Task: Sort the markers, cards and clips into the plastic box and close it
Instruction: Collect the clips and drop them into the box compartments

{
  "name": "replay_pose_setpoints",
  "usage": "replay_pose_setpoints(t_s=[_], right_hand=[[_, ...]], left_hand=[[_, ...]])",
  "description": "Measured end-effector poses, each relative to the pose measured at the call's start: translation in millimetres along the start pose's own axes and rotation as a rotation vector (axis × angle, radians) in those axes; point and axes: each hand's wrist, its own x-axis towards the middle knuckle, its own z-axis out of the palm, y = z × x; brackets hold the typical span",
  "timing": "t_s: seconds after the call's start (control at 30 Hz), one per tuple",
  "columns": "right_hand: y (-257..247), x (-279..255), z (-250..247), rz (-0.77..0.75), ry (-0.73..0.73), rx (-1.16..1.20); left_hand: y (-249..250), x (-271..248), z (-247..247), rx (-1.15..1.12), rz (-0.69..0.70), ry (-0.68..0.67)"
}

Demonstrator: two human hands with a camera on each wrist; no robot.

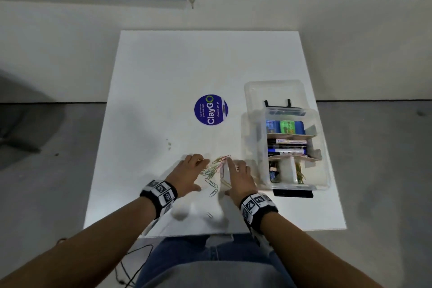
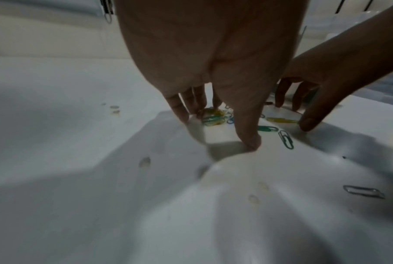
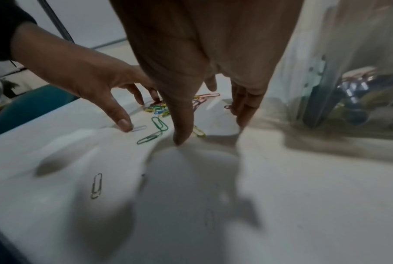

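Cards (image 1: 284, 127): already in the plastic box (image 1: 323, 159), far compartment.
Markers (image 1: 287, 147): in its middle compartment.
Paper clips (image 1: 216, 168): mostly loose on the surface (image 1: 187, 65); some boxed.
My left hand (image 1: 190, 174), right hand (image 1: 238, 176): fingers spread, flanking the pile.
Lid (image 1: 273, 91): open.

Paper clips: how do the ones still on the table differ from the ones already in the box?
The loose paper clips lie scattered flat on the white table between the left hand and right hand; the boxed clips stand bunched in a near compartment of the plastic box. The loose ones show several colours; the boxed ones look mostly yellow-green. Both are small wire clips.
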Motion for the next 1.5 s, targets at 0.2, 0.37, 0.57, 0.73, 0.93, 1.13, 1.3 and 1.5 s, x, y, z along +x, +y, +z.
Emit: replay_pose_setpoints(t_s=[0.2,0.37,0.57,0.73,0.93,1.13,1.3,1.5], right_hand=[[-13,29,-11,-0.112,0.029,0.055],[-34,40,-23,-0.144,-0.019,-0.118],[-37,43,-30,-0.144,-0.056,-0.255],[-32,40,-35,-0.176,-0.079,-0.335],[-30,26,-54,-0.204,0.022,-0.272],[-5,-12,-90,-0.112,0.273,0.258],[49,-58,-124,-0.059,0.453,0.518],[128,-81,-132,0.219,0.549,0.603]], left_hand=[[5,14,0,-0.173,-0.044,0.126],[5,26,-4,-0.141,-0.067,0.106],[2,30,-14,-0.186,-0.115,0.085],[4,28,-18,-0.239,-0.178,0.077],[16,24,-25,-0.34,-0.251,0.151],[55,15,-64,-0.599,-0.212,0.341],[140,19,-108,-0.792,-0.028,0.365],[237,66,-100,-0.734,0.12,0.277]])
